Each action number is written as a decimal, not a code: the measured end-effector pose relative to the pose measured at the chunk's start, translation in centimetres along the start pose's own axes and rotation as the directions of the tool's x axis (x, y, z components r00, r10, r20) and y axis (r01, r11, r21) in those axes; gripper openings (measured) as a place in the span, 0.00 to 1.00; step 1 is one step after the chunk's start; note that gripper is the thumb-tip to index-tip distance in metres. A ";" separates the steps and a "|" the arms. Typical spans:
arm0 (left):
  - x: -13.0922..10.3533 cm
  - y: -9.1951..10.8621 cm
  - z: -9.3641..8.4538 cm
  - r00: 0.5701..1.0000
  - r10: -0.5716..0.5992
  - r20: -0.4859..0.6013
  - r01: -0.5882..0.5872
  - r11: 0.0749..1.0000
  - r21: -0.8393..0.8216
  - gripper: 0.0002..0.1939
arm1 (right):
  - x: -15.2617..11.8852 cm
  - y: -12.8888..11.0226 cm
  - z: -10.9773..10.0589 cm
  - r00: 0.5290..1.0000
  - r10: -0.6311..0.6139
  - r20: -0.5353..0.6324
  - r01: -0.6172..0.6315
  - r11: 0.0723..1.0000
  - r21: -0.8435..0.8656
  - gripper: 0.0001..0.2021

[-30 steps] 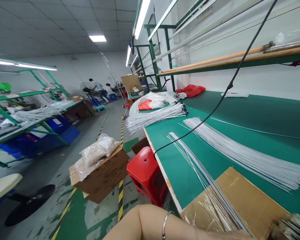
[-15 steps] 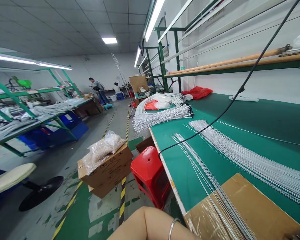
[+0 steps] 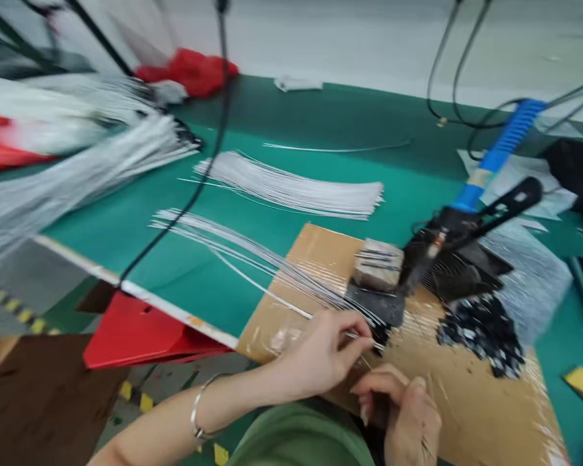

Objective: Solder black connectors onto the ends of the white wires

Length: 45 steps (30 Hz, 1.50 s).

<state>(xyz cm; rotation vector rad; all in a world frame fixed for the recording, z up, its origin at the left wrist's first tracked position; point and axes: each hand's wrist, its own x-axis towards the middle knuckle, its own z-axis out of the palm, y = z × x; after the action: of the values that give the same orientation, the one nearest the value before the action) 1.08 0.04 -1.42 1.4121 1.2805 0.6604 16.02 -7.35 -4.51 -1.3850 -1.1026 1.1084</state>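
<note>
In the head view my left hand (image 3: 328, 343), a bangle on its wrist, pinches a thin white cable (image 3: 286, 303) between thumb and fingertips above the cardboard sheet (image 3: 466, 408). My right hand (image 3: 408, 414) is close by on the right, its fingers curled and closed. A fine strand shows near its palm, but blur hides what the fingers hold. Beside the left hand, a loose bundle of grey-white cables (image 3: 252, 249) runs onto the cardboard, its dark ends near my fingers. A blue-handled soldering iron (image 3: 508, 152) lies tilted behind, close to a small block (image 3: 379, 265).
Small black parts (image 3: 486, 333) are heaped on the cardboard's right side. A larger cable bundle (image 3: 291, 184) lies on the green table (image 3: 214, 272). A black cord (image 3: 208, 175) hangs across the left. A red stool (image 3: 146, 333) stands by the table edge.
My view has swung down and right from the room to the table. Both hands are now visible over the cardboard; before, only a forearm with the bangle clearly showed.
</note>
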 end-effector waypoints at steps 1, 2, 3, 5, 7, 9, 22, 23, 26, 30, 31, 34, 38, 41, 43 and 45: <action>0.1 -0.1 0.0 1.000 -0.009 0.011 0.010 1.000 -0.016 0.10 | 0.1 0.0 -0.4 1.000 0.020 0.009 -0.021 0.997 0.075 0.39; 0.3 -0.1 0.1 1.000 -0.022 0.021 0.022 0.999 -0.032 0.11 | 0.4 0.0 -0.8 1.000 0.028 -0.001 -0.028 0.990 0.140 0.40; 0.3 -0.1 0.1 0.999 -0.040 0.029 0.041 0.998 -0.048 0.12 | 0.7 0.0 -1.3 1.000 0.022 -0.020 -0.018 0.981 0.194 0.39; 0.3 0.2 0.0 0.996 -0.083 0.034 0.085 0.994 -0.069 0.13 | 1.4 0.1 -2.3 0.997 -0.008 -0.077 0.027 0.969 0.246 0.36; 0.2 0.5 -0.2 0.993 -0.110 0.033 0.112 0.991 -0.067 0.14 | 1.9 0.4 -3.1 0.992 -0.021 -0.124 0.050 0.971 0.235 0.28; 0.1 0.7 -0.3 0.992 -0.121 0.040 0.124 0.991 -0.059 0.15 | 2.3 0.5 -3.3 0.990 -0.006 -0.142 0.037 0.977 0.211 0.21; -0.8 1.0 0.3 1.000 -0.005 0.026 0.002 0.992 0.128 0.11 | 2.3 -1.5 -1.4 0.987 0.126 -0.095 -0.113 0.984 0.137 0.07; -0.9 1.1 0.3 1.000 0.000 0.024 -0.003 0.991 0.136 0.11 | 2.3 -1.5 -1.4 0.988 0.125 -0.095 -0.112 0.984 0.137 0.07; -0.9 1.3 0.3 1.000 0.005 0.028 -0.008 0.991 0.136 0.10 | 2.2 -1.5 -1.4 0.988 0.110 -0.108 -0.095 0.986 0.137 0.05; -0.7 1.5 0.3 0.999 0.018 0.036 -0.023 0.989 0.143 0.10 | 2.1 -1.4 -1.4 0.986 0.048 -0.158 -0.033 0.995 0.093 0.06; -0.7 1.5 0.3 0.999 0.015 0.038 -0.020 0.989 0.144 0.10 | 2.1 -1.3 -1.3 0.985 0.035 -0.168 -0.022 0.996 0.084 0.07; -0.6 1.6 0.3 0.999 -0.003 0.044 -0.003 0.990 0.142 0.10 | 2.1 -1.2 -1.3 0.982 0.027 -0.189 -0.013 0.997 0.074 0.08; -0.8 1.9 0.3 0.999 -0.002 0.039 -0.004 0.988 0.154 0.10 | 1.8 -1.1 -1.1 0.971 0.019 -0.237 -0.007 0.999 0.052 0.08; -0.8 2.1 0.2 0.999 0.010 0.032 -0.015 0.986 0.167 0.08 | 1.7 -1.0 -1.2 0.965 0.009 -0.262 -0.006 1.000 0.014 0.08; -0.9 2.0 0.2 1.000 0.009 0.020 -0.012 0.986 0.165 0.08 | 1.6 -1.0 -1.3 0.956 0.010 -0.293 -0.011 1.000 -0.001 0.09; -1.0 1.8 0.2 1.000 0.001 0.006 -0.002 0.991 0.133 0.08 | 1.8 -0.9 -1.4 0.947 0.028 -0.320 -0.023 1.000 0.019 0.09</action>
<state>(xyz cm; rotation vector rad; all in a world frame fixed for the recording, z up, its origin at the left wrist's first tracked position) 1.58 -0.67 0.40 1.5218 1.3393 0.5803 17.64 -5.77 -3.61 -1.5083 -0.8404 0.8676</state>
